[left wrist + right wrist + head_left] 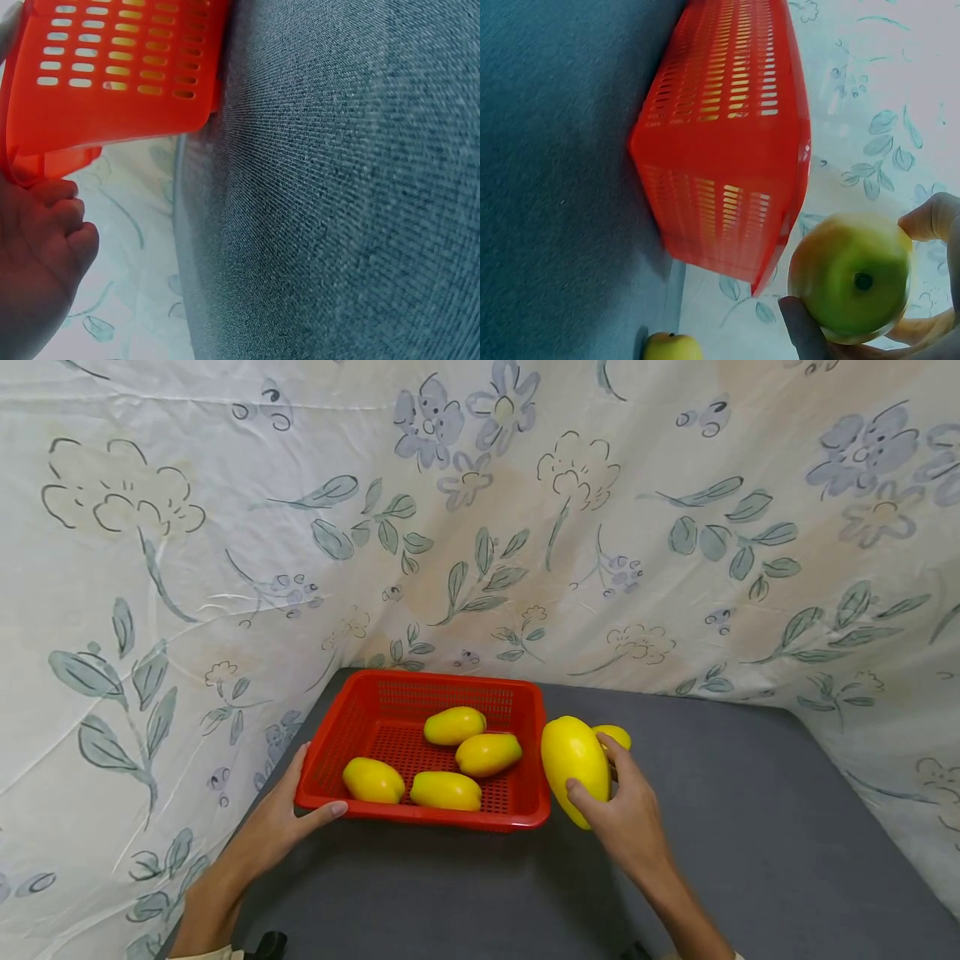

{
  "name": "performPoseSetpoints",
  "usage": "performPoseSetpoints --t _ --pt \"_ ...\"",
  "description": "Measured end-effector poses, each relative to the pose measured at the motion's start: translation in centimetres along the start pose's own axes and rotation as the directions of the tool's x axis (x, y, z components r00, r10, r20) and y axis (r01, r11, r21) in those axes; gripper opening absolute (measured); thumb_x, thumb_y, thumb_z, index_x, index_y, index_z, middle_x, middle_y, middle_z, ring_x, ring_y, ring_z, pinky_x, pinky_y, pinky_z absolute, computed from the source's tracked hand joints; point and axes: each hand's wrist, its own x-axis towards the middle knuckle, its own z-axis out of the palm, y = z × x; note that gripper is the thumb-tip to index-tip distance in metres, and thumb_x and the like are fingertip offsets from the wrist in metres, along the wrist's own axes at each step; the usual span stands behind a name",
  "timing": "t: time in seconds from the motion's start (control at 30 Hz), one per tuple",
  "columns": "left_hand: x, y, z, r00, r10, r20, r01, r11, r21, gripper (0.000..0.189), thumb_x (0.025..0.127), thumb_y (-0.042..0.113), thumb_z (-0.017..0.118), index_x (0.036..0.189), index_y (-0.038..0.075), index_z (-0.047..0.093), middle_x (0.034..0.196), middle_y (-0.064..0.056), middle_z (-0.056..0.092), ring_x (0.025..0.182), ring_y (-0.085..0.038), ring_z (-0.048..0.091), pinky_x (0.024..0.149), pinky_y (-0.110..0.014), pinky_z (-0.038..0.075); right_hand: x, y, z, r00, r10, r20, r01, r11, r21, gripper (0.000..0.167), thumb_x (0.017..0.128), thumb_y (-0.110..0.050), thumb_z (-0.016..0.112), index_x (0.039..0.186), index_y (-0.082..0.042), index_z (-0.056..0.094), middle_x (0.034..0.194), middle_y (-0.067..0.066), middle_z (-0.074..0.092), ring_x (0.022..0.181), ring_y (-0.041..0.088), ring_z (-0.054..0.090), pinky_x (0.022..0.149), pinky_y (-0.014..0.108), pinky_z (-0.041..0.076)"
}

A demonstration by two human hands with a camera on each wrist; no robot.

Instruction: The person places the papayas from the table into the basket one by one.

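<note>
A red plastic basket (450,820) with slotted walls sits on the grey table, with several yellow oblong fruits (446,791) lying inside. My left hand (273,827) grips its near left corner, thumb over the rim and fingers along the outer side; in the left wrist view the fingertips curl beneath the rim. Beside the basket's right wall, my right hand (626,810) holds another yellow oblong fruit (573,764) between thumb and fingers. The right wrist view shows the held fruit's greenish end with a dark stem spot. Partly hidden behind it is one more yellow fruit (617,737).
The grey cloth-covered table (750,810) stretches to the right of and in front of the basket. A white curtain (480,510) with a flower print hangs behind the table and along both sides. The basket stands close to the back left edge.
</note>
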Motion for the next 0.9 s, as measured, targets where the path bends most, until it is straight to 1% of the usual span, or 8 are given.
performPoseSetpoints --t 0.07,0.2,0.37,0.47,0.63,0.7,0.8,0.9 --pt "0.0 0.1 0.0 1.000 0.004 0.001 -0.004 1.000 -0.004 0.115 0.091 0.053 0.077 0.172 0.023 0.000 0.167 -0.017 0.036 0.132 -0.037 0.055 0.101 -0.062 0.056 0.0 -0.4 0.1 1.000 -0.006 0.011 0.006 1.000 0.018 0.075 0.095 -0.035 0.075 0.161 -0.018 0.042 0.148 0.013 0.055 0.120 0.034 0.057 0.082 0.041 0.060" --pt "0.0 0.1 -0.1 1.000 0.007 0.004 -0.007 1.000 -0.011 0.114 0.092 0.052 0.077 0.172 0.021 0.001 0.167 -0.018 0.036 0.132 -0.038 0.054 0.102 -0.062 0.055 0.1 -0.9 0.4 1.000 -0.007 0.031 0.006 0.999 0.034 0.075 0.095 -0.036 0.075 0.160 -0.020 0.042 0.149 0.013 0.054 0.122 0.034 0.057 0.080 0.041 0.061" --pt "0.0 0.1 -0.1 1.000 0.005 0.005 -0.005 1.000 -0.018 0.114 0.092 0.051 0.077 0.172 0.022 0.001 0.168 -0.017 0.035 0.133 -0.038 0.054 0.103 -0.063 0.055 0.0 -1.3 1.0 0.999 -0.017 0.045 0.015 0.999 0.035 0.077 0.093 -0.034 0.076 0.160 -0.018 0.042 0.151 0.013 0.053 0.121 0.035 0.057 0.082 0.044 0.062" --pt "0.0 0.0 0.0 1.000 0.009 0.003 -0.009 1.000 -0.024 0.113 0.092 0.051 0.077 0.172 0.023 0.002 0.167 -0.016 0.037 0.132 -0.036 0.055 0.103 -0.063 0.054 0.0 -1.5 1.4 0.998 -0.025 0.055 0.024 0.999 0.034 0.079 0.092 -0.035 0.076 0.161 -0.017 0.041 0.153 0.014 0.052 0.122 0.036 0.057 0.083 0.044 0.062" --pt "0.1 -0.2 0.0 1.000 0.014 0.006 -0.014 1.000 -0.026 0.111 0.092 0.051 0.077 0.172 0.023 0.004 0.165 -0.016 0.039 0.130 -0.035 0.056 0.104 -0.064 0.054 -0.1 -1.5 2.0 0.997 -0.054 0.062 0.053 0.998 0.016 0.078 0.094 -0.038 0.076 0.161 -0.015 0.042 0.154 0.011 0.053 0.128 0.033 0.056 0.084 0.039 0.058" --pt "0.1 -0.2 0.0 1.000 0.011 0.009 -0.011 1.000 -0.016 0.112 0.093 0.051 0.076 0.172 0.022 0.003 0.165 -0.017 0.039 0.130 -0.036 0.055 0.104 -0.064 0.054 -0.1 -1.5 2.0 0.996 -0.074 0.058 0.073 0.997 0.012 0.078 0.095 -0.039 0.077 0.160 -0.015 0.043 0.153 0.011 0.054 0.128 0.031 0.058 0.084 0.038 0.058" --pt "0.2 -0.2 -0.1 1.000 0.001 0.010 -0.001 1.000 -0.004 0.112 0.093 0.052 0.076 0.172 0.020 0.002 0.165 -0.018 0.038 0.132 -0.037 0.054 0.104 -0.065 0.053 -0.2 -1.5 2.0 0.995 -0.088 0.056 0.087 0.996 0.025 0.077 0.096 -0.042 0.078 0.160 -0.017 0.043 0.152 0.010 0.055 0.125 0.029 0.062 0.083 0.036 0.061" --pt "0.2 -0.2 -0.2 1.000 -0.002 0.014 0.002 1.000 0.002 0.112 0.093 0.052 0.075 0.172 0.020 0.002 0.165 -0.019 0.038 0.133 -0.037 0.054 0.104 -0.065 0.053 -0.3 -1.5 2.0 0.995 -0.075 0.068 0.072 0.996 0.046 0.077 0.096 -0.047 0.077 0.160 -0.020 0.043 0.153 0.008 0.055 0.125 0.029 0.065 0.082 0.037 0.064"
